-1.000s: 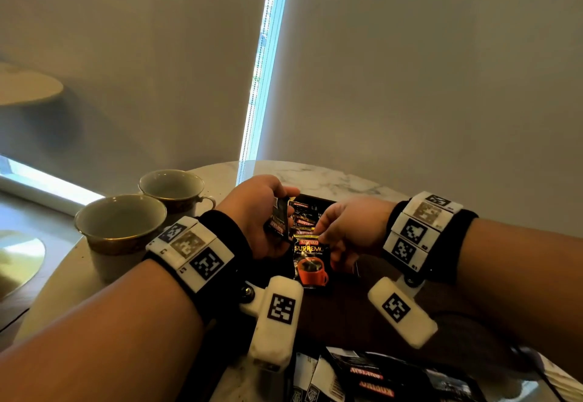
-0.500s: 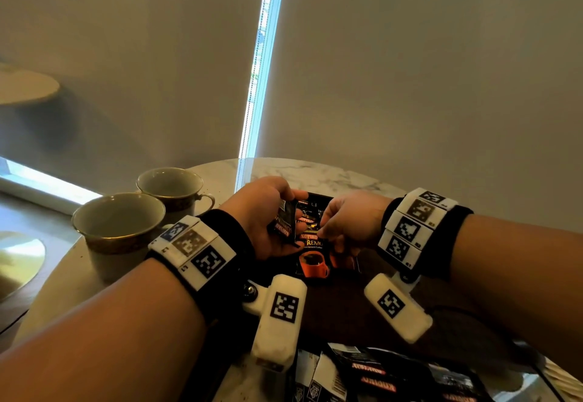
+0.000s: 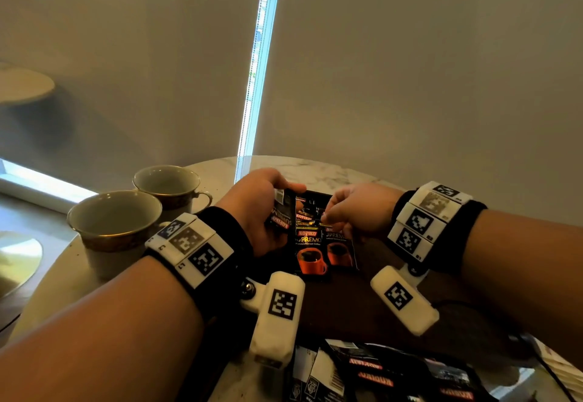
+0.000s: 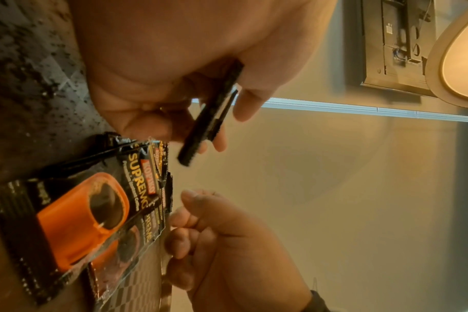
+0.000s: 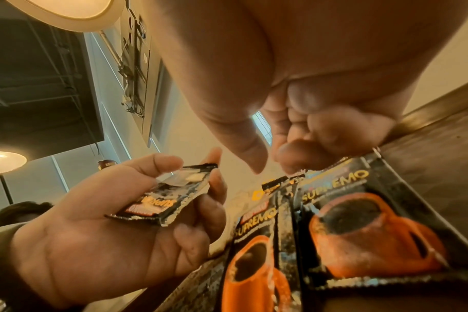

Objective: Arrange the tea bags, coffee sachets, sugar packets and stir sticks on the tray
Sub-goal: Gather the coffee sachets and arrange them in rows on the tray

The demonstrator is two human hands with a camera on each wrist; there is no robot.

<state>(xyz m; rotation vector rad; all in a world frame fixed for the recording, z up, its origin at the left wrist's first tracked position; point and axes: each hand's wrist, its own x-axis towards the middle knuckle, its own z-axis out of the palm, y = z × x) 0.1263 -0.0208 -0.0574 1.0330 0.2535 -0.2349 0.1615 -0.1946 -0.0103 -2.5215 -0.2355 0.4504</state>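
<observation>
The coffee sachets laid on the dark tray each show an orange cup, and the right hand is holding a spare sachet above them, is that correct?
Not quite: the left hand holds the spare sachet, as the right wrist view shows. The right hand only touches the laid coffee sachets on the dark tray. The orange cups are correct.

Two teacups [image 3: 115, 228], two hands [image 3: 255, 212], and at least three coffee sachets [image 3: 310, 253] on the tray [image 3: 372, 307]
</observation>
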